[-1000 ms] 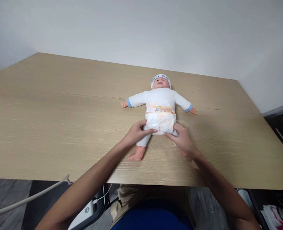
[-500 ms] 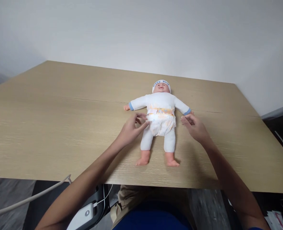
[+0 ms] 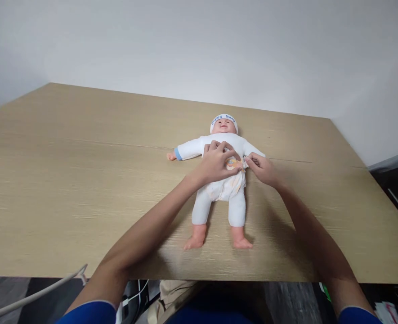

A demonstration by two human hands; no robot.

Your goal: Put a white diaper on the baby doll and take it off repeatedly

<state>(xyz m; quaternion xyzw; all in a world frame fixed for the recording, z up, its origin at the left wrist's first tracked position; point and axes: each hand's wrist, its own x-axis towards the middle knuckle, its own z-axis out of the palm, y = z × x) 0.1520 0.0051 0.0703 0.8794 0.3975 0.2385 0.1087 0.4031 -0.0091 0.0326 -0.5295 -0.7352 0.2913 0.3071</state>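
Note:
A baby doll [image 3: 199, 147] in a white suit and a cap with blue lettering lies on its back, feet toward me. Around its hips is a white diaper [image 3: 224, 189] with an orange-printed waistband. My left hand [image 3: 217, 164] rests over the front of the waistband, fingers spread and partly curved, hiding much of the doll's belly. At the diaper's right side, my right hand [image 3: 261, 168] pinches the edge near the white side tab [image 3: 245, 163]. The doll's hand on that side is hidden behind my right hand.
The doll lies on a wide wooden table [image 3: 84, 193] with a seam across it, against a pale wall [image 3: 199, 49]. A light cable [image 3: 33, 294] hangs by the front left edge. Dark items and papers [image 3: 391, 312] are low at the right.
My left hand has moved right from beside the diaper onto its waistband. My right hand has come in to the diaper's right side and closed on its edge. The view has shifted slightly.

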